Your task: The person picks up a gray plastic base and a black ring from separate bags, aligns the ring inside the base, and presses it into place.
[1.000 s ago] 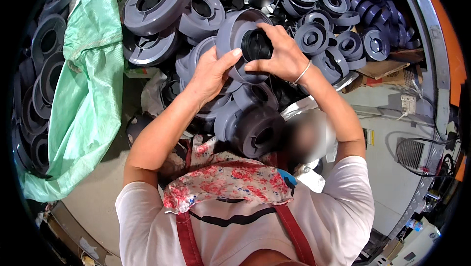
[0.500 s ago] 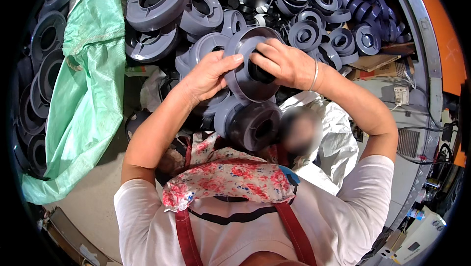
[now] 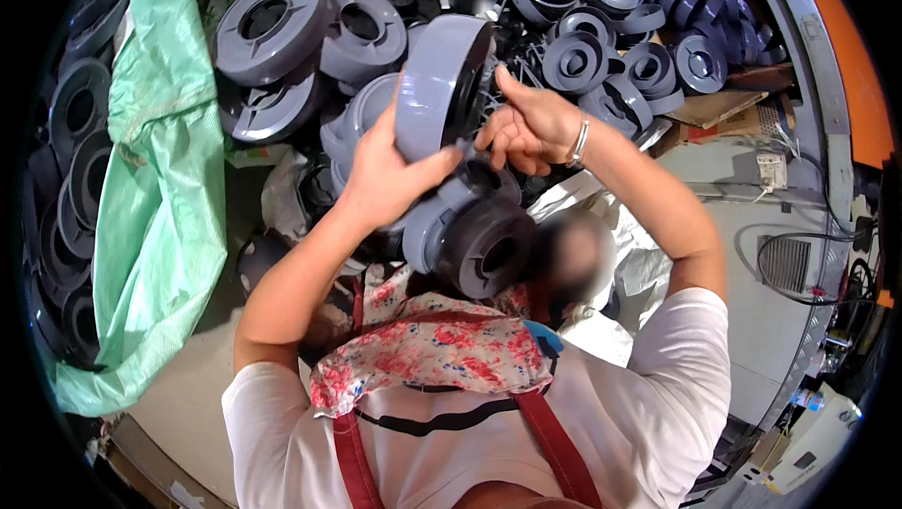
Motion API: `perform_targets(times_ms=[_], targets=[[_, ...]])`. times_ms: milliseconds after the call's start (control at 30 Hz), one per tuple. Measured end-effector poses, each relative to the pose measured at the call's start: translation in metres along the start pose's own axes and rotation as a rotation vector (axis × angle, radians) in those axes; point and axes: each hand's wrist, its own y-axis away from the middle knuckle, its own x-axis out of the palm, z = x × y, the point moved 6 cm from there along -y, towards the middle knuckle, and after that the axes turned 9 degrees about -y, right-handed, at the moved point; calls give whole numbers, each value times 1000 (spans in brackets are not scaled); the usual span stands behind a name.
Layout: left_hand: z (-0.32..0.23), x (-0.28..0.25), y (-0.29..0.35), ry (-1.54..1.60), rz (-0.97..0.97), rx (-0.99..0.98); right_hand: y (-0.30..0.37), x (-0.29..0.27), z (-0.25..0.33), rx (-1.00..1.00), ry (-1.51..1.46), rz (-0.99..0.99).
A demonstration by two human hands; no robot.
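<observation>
A grey plastic ring-shaped part [image 3: 427, 86] is tilted on edge, its smooth outer wall toward me and its dark hollow side facing right. My left hand [image 3: 387, 176] grips its lower left, thumb along the bottom rim. Just right of it, my right hand [image 3: 537, 126] is off the part, fingers loosely bent and apart from the raised thumb, with nothing seen in it. Below both hands, a dark grey ring part [image 3: 484, 246] lies against lighter grey ones near my lap. The inside of the held part is mostly hidden.
Large grey rings [image 3: 272, 30] are heaped at the far left, smaller ones [image 3: 575, 60] at the far right. A green woven sack [image 3: 160, 208] hangs at the left beside more dark rings [image 3: 80, 171]. Cardboard [image 3: 719, 107] and a white socket [image 3: 771, 171] sit at the right.
My left hand has turned the ring part onto its edge and raised it slightly. My right hand has come out of its centre and moved right, fingers loosened.
</observation>
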Motion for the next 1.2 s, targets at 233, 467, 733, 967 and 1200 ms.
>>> perform_targets(times_ms=[233, 467, 733, 967, 1200], targets=[[-33, -5, 2, -619, 253, 383, -25, -247, 25, -532, 1224, -1414], [22, -13, -18, 130, 103, -235, -49, -295, 5, -266, 872, -1217], [24, -1, -38, 662, -69, -469, -40, -70, 44, -769, 308, -111], [35, 0, -38, 671, -62, -371, -114, -197, -113, -137, 1856, -343], [30, 0, -31, 573, -84, -294, -45, -118, -23, -876, 1176, -695]])
